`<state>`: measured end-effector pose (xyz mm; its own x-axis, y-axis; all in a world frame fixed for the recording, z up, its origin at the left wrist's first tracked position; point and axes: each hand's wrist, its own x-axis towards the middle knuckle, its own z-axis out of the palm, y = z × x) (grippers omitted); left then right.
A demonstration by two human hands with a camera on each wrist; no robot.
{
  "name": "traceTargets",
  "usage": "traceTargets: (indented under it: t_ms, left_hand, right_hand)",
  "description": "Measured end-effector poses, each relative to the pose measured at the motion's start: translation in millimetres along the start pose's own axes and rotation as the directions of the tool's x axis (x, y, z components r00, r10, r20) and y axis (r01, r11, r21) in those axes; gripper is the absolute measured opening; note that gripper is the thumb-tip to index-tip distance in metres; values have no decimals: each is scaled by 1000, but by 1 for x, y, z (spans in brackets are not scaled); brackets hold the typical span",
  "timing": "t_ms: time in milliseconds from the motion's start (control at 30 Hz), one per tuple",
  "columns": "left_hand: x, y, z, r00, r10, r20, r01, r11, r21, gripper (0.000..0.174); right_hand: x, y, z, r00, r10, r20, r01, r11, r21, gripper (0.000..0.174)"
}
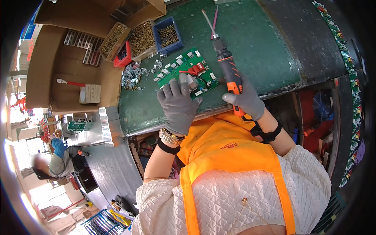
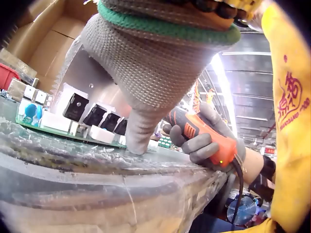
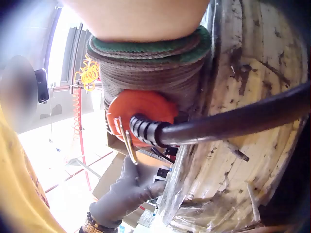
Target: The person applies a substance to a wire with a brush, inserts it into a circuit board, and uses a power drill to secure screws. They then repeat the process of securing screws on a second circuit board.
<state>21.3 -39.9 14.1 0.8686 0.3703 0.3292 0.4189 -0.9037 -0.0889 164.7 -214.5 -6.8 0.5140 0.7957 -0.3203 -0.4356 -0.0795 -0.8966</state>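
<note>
A green circuit board with white, red and black parts lies on the bench. My gloved left hand rests over its near edge, fingers spread towards a grey metal piece; the left wrist view shows the thumb pointing down beside the board's black and white parts. What the fingertips touch is partly hidden. To the right, my gloved right hand grips an orange and black electric screwdriver, its long bit angled up and away from the board.
Small metal clips lie left of the board. Behind are a blue bin of brass-coloured parts, a red bin and a large cardboard box. A purple stick lies behind the screwdriver. More boards line the far right; another person is at left.
</note>
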Motion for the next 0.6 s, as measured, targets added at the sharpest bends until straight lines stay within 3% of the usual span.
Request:
traceTargets:
  t_ms: [67, 133, 167, 233, 367, 433, 567, 600]
  left_hand:
    - [0, -1, 2, 1000, -2, -11, 2, 1000, -8, 99]
    - [-1, -3, 4, 1000, 13, -26, -13, 1000, -6, 98]
    - [-1, -3, 4, 1000, 9, -25, -9, 1000, -10, 98]
    - [1, -2, 3, 999, 8, -38, -9, 1000, -9, 97]
    - [0, -4, 6, 1000, 11, -29, -11, 1000, -7, 98]
    - [0, -3, 6, 1000, -7, -3, 7, 1000, -29, 95]
    - [1, -4, 5, 998, -4, -58, 2, 999, -38, 97]
    - [-1, -6, 8, 995, 14, -102, -20, 998, -61, 99]
  right_hand:
    - [0, 1, 5, 998, 44, -40, -47, 994, -98, 78]
    - [0, 8, 10, 986, -139, -89, 101, 936, -336, 78]
    - [-2, 6, 13, 987, -136, -88, 99, 935, -341, 78]
    - [-8, -3, 20, 995, 42, -95, -62, 974, -218, 78]
    - [-10, -3, 26, 989, 69, -128, -100, 961, -256, 78]
    - [-12, -9, 32, 984, 146, -101, -160, 976, -145, 76]
    - [-14, 0, 33, 990, 82, -119, -94, 990, -106, 67]
    - [-14, 3, 24, 992, 121, -45, -120, 992, 37, 67]
